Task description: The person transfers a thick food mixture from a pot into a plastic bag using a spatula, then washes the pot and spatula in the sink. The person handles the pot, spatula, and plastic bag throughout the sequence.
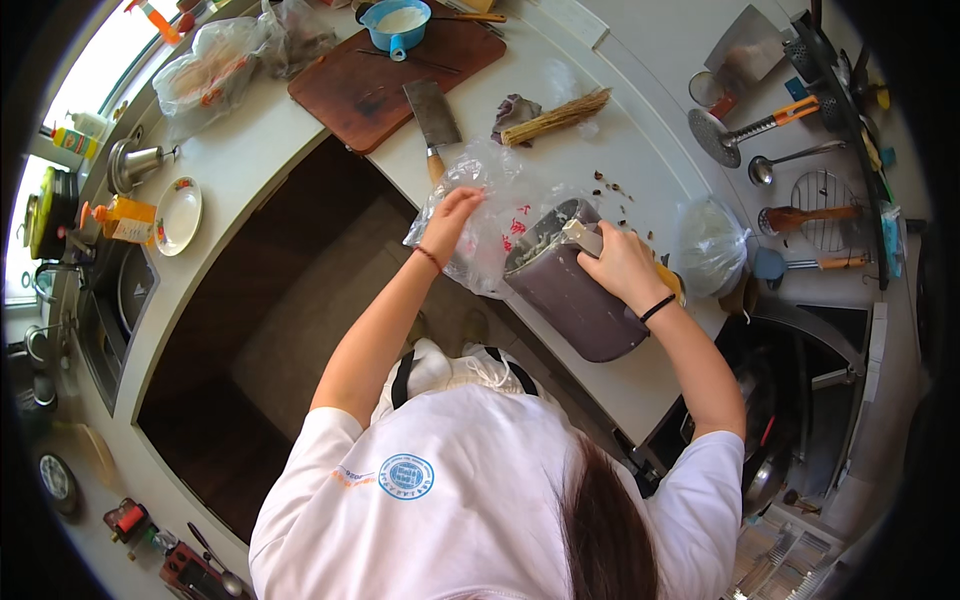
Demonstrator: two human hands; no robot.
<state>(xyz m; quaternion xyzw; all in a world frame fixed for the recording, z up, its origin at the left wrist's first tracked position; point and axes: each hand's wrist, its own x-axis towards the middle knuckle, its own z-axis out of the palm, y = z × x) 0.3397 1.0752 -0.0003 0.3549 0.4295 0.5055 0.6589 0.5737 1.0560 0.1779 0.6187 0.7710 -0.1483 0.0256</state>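
My left hand (454,217) grips the edge of a clear plastic bag (491,202) with red print, over the counter's front edge. My right hand (626,262) is closed on a pale flat-handled tool (583,237), at the rim of a dark purple-grey container (581,300). The container lies tilted on its side, its mouth towards the bag, with pale shredded or mashed stuff along its inner wall. What the tool's far end looks like is hidden. Beyond the bag lies a cleaver (433,112) with a wooden handle, partly covered by the plastic.
A wooden cutting board (330,90) bears a blue pan (397,41) of white powder. A straw brush (559,116) lies on a crumpled cloth (510,112). Dark bits are scattered near a tied plastic bag (709,247). The stove is right; a plate (180,217) and sink are left.
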